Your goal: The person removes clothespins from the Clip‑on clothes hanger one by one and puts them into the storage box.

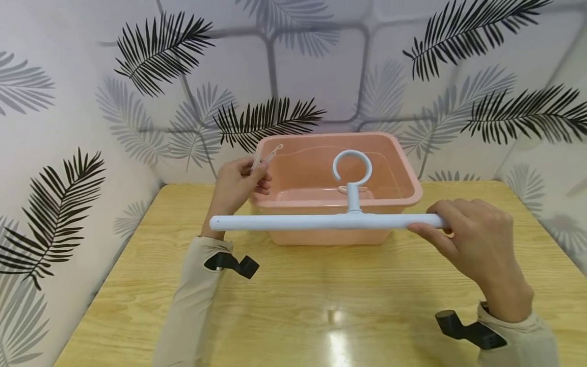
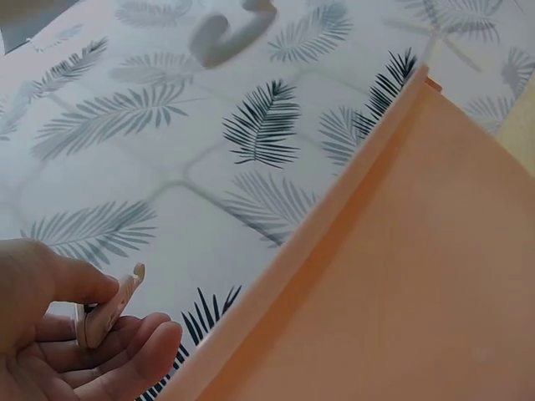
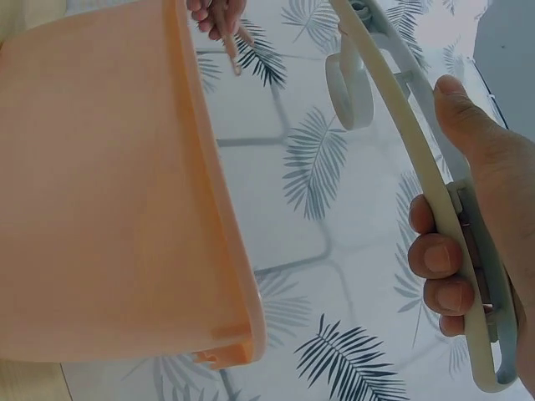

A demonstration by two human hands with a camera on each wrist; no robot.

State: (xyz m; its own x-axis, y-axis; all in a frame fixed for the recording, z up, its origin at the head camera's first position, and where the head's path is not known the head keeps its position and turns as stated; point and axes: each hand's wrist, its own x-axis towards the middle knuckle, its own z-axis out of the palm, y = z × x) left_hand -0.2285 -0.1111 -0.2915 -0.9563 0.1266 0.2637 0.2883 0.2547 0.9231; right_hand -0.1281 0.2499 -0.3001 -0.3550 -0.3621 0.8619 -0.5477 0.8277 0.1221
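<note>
My left hand (image 1: 236, 186) pinches a pale pink clothespin (image 1: 273, 153) between thumb and fingers, just above the left rim of a pink plastic basin (image 1: 330, 237). In the left wrist view the same clothespin (image 2: 109, 311) pokes out past the fingertips. My right hand (image 1: 481, 242) grips the right end of a pale blue folding hanger (image 1: 284, 222), held level in front of the basin. Its open-ring hook (image 1: 369, 168) points up from the middle of the bar. From the right wrist, fingers curl around the folded hanger (image 3: 401, 109).
Inside the basin lies another pale pink clip (image 1: 352, 189), partly hidden behind the hanger's hook. The basin stands on a wood-grain table (image 1: 293, 295), close to a wall (image 1: 316, 66) patterned with leaves. A black camera is strapped to each wrist.
</note>
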